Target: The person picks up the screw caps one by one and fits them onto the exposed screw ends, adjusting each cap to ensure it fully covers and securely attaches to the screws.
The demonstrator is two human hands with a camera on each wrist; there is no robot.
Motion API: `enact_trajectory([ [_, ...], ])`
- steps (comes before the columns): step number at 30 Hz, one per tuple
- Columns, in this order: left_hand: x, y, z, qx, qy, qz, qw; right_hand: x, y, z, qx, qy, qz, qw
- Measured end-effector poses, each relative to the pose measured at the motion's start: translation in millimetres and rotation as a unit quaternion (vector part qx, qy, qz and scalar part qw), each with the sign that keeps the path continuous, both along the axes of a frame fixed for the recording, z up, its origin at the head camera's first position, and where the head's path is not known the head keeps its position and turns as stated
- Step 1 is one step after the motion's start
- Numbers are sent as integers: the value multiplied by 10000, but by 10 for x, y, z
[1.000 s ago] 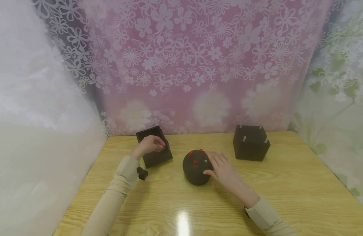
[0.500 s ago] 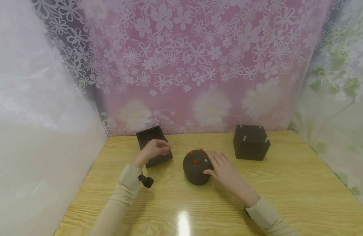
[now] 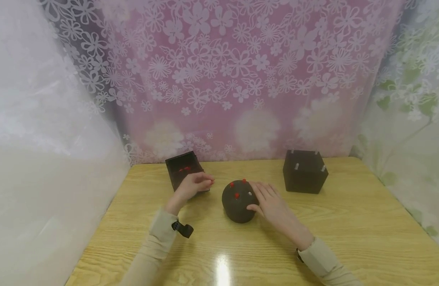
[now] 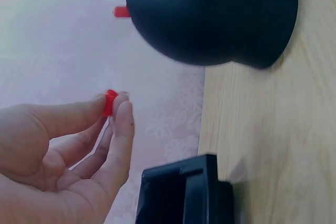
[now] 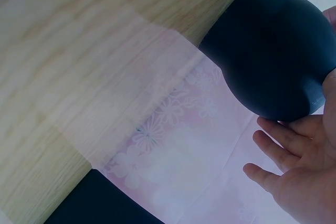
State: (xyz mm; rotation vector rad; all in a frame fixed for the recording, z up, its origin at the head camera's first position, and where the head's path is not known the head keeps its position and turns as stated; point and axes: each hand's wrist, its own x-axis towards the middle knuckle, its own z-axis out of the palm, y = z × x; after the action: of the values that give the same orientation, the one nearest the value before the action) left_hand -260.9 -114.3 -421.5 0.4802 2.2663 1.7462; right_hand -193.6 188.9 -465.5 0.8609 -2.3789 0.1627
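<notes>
A dark rounded dome (image 3: 238, 208) stands mid-table with several red pegs (image 3: 236, 195) and one clear peg (image 3: 250, 193) on its top. My right hand (image 3: 274, 208) rests against the dome's right side, fingers mostly straight along the curve. My left hand (image 3: 191, 187) pinches a small red peg (image 4: 109, 102) between thumb and fingertips, held in the air between the dome and a black open tray (image 3: 176, 163). A few red pieces (image 3: 185, 169) lie inside that tray, which the left hand partly covers in the head view.
A black box (image 3: 303, 178) with clear pegs (image 3: 297, 166) at its top corners stands at the back right. The wooden table (image 3: 276, 258) ends at a pink floral curtain (image 3: 241, 79) behind. Pale sheeting hangs along both sides.
My left hand has moved right and slightly nearer, out of the tray with the red peg, uncovering red pieces in it. The right hand keeps its place on the dome.
</notes>
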Motion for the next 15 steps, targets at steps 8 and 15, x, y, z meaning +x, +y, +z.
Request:
enact_trajectory([
  [8, 121, 144, -25, 173, 133, 308, 9993, -15, 3, -6, 12, 43, 38, 10000],
  [15, 187, 301, -50, 624, 322, 266, 9972, -22, -9, -14, -124, 106, 83, 9998],
])
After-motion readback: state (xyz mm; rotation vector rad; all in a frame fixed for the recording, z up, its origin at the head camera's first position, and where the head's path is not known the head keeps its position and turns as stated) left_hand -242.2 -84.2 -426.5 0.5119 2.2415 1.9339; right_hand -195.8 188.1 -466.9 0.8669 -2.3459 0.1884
